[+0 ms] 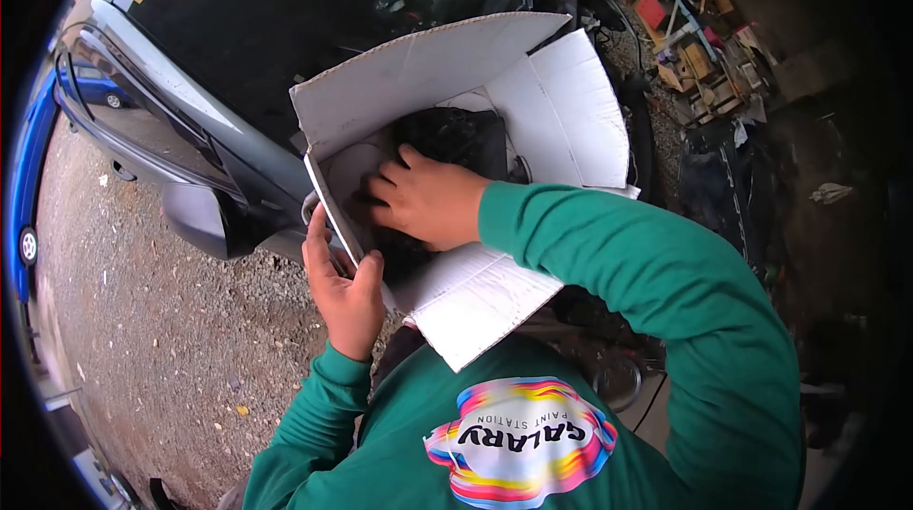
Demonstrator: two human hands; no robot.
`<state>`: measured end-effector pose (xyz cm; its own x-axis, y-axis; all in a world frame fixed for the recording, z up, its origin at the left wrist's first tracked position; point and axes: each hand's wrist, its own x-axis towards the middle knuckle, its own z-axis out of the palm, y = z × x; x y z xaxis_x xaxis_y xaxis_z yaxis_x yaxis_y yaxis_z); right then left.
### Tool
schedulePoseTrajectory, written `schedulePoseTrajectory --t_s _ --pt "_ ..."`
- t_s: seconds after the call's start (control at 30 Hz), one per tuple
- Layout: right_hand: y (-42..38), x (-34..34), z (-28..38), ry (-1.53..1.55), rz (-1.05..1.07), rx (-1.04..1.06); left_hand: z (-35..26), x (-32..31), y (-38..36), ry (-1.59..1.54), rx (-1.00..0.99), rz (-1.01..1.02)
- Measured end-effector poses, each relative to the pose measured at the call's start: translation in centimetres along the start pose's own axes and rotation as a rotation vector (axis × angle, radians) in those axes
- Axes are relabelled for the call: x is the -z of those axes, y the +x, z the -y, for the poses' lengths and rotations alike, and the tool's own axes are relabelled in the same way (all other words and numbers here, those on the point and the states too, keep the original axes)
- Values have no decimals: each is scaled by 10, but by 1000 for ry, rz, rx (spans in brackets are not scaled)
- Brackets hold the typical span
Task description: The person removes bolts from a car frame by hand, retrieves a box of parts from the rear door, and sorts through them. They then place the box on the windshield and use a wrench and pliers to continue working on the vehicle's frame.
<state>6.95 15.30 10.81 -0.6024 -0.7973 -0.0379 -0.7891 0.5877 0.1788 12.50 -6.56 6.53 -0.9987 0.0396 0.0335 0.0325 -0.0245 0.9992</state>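
Note:
An opened cardboard box [561, 111], white on its inner faces with its flaps folded out, sits in front of my body. My left hand [344, 291] holds its left flap, thumb on the near side and fingers along the outer edge. My right hand [423, 201] reaches down into the box with its fingers spread. Their tips are in shadow beside a dark, crumpled black item [456, 134], whose kind I cannot make out. Whether the fingertips touch it is hidden.
A car with a dark windshield [285, 16] and a side mirror [204, 217] stands just beyond the box. Gravel [181, 320] covers the ground at left, with a blue car [33, 187] farther off. Scrap wood and mixed debris [699, 58] lie at upper right.

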Motion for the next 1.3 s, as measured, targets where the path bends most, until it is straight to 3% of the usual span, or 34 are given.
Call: schedulePoseTrajectory --t_s 0.1,0.17,0.3,0.33,0.47,0.53,0.57,0.63,0.73,0.93,1.03,1.17,1.23,1.3 --pt "3 8 -10 138 28 -163 -1 3 -1 29 7 8" --pt "1 5 -24 134 -92 -428 10 6 1 14 -55 6" --pt "-10 6 -25 -11 -43 -480 4 8 9 -22 -30 38" --pt "-10 4 -20 -60 -125 -486 6 10 10 7 -28 44" --pt "-16 14 -28 -136 -293 -343 -1 11 8 71 -24 93" --pt "-20 25 -34 219 -10 -208 -2 11 8 30 -14 92" --pt "-19 27 -31 219 -9 -208 -1 9 8 -18 -8 96" --pt "-22 31 -14 458 407 -192 1 9 8 -26 -17 92" --pt "-39 14 1 565 458 -146 2 6 8 -20 -34 77" --pt "-41 9 -5 354 414 -151 0 4 7 -39 -23 59" --pt "-22 21 -3 454 387 -83 -3 2 7 -41 -10 68" --pt "-3 4 15 595 199 -14 -2 0 5 -65 -15 76" --pt "1 -8 17 607 177 -49 5 6 6 -21 -34 95" --pt "9 -22 14 526 160 71 9 7 6 17 -55 113"
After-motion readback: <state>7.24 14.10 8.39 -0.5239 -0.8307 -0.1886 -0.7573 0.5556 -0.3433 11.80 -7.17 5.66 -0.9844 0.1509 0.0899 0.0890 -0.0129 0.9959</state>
